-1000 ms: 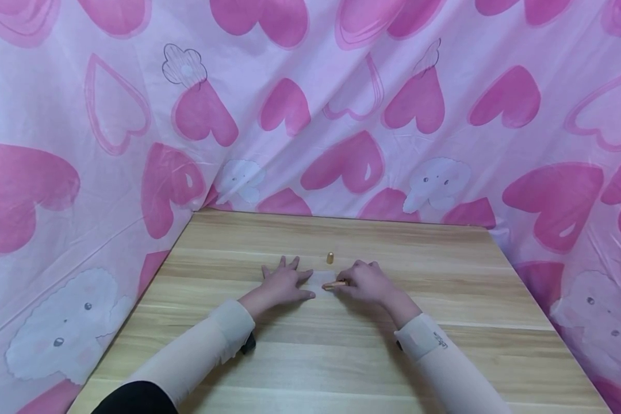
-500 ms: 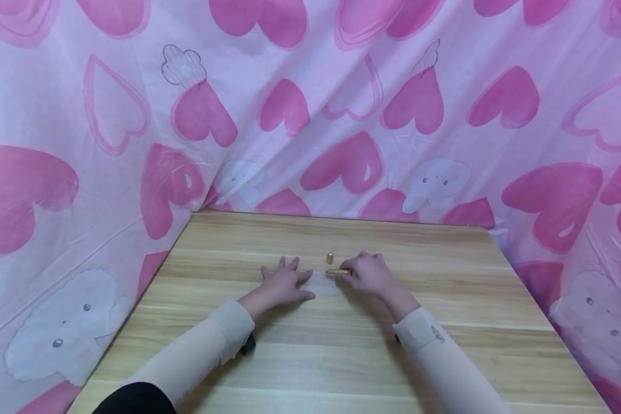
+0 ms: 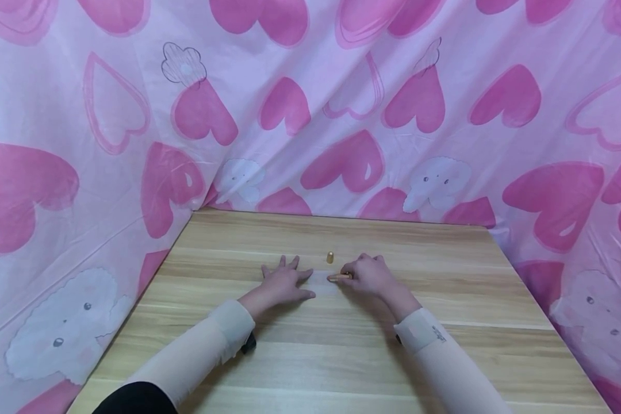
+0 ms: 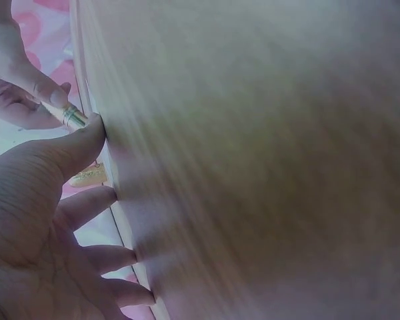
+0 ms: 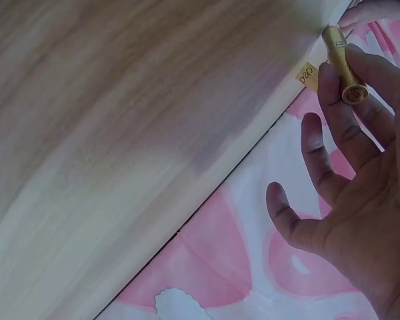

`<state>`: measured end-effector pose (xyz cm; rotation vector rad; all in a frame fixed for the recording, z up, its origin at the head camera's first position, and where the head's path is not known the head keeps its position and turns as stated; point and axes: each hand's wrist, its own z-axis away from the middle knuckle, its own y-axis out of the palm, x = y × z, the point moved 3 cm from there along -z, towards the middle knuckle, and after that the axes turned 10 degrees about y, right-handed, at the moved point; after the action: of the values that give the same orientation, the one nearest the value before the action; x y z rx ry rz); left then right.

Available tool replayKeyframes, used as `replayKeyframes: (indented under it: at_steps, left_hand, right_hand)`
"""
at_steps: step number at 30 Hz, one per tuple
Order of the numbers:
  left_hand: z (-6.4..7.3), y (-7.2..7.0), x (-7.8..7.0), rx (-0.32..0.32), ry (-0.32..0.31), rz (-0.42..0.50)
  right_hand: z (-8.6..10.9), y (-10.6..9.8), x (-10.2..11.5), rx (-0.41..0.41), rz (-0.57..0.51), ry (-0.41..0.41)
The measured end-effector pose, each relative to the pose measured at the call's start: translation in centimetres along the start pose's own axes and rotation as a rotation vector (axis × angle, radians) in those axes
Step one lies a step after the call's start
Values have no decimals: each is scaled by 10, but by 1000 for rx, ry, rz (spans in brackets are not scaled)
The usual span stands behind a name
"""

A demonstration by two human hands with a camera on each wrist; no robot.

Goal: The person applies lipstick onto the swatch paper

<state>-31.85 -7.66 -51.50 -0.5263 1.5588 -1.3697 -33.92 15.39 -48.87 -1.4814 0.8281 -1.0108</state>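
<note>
In the head view, my left hand (image 3: pixel 282 286) lies with fingers spread on the table, its thumb and index fingertip at the left edge of a small whitish sheet of paper (image 3: pixel 323 287). My right hand (image 3: pixel 371 277) pinches a slim gold lipstick (image 3: pixel 340 277) between thumb and fingers, its tip pointing left over the sheet. The right wrist view shows the lipstick's round gold base (image 5: pixel 354 93), with the ring and little fingers held away from it. A gold cap (image 3: pixel 330 257) stands upright beyond the paper; lettering shows on it in the right wrist view.
The wood-grain table (image 3: pixel 310 356) extends around both hands. A pink heart-patterned cloth (image 3: pixel 341 161) hangs along its back and sides. Dark camera mounts sit beneath both wrists.
My right hand has moved the lipstick from the sheet's near part to its far edge, then slightly back toward me. The left hand and cap have stayed in place.
</note>
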Motion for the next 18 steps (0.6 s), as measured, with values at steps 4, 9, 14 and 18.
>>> replayKeyframes:
  at_steps: [4, 9, 14, 18]
  left_hand:
    - [-1, 0, 1, -1, 0, 0]
    - [-2, 1, 2, -1, -1, -5]
    - [-1, 1, 1, -7, 7, -2]
    - [-1, 1, 1, -11, 5, -5]
  right_hand:
    - [3, -1, -1, 5, -15, -27]
    - [6, -1, -1, 25, -34, -46]
    - [8, -2, -2, 46, -48, -52]
    - [10, -2, -1, 45, -69, -70]
